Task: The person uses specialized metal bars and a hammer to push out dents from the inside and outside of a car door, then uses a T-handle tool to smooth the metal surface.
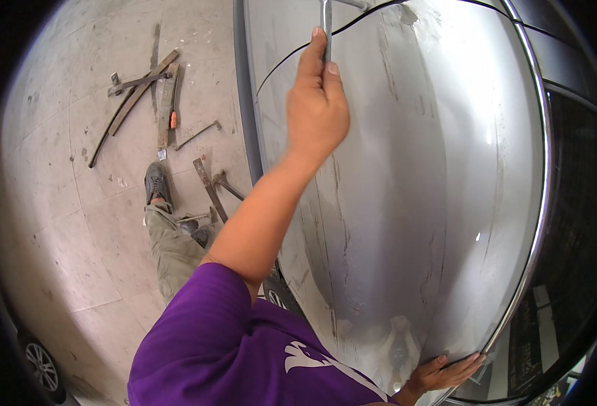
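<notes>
My left hand is stretched out over the side of a silver car. It is closed on the metal shaft of a hammer, one finger lying along the shaft. The hammer's head is partly cut off by the top edge. Beneath lies the car's silver body panel, scuffed and streaked with dark marks, crossed by a black seam near the top. At lower right my right hand rests flat on the panel, fingers spread, its fingertips at the chrome window trim.
Wood and metal bars lie crossed on the tiled floor to the left. A thin bent rod, a flat bar and a hammer lie nearer my shoe. Dark window glass borders the panel. Another wheel shows at lower left.
</notes>
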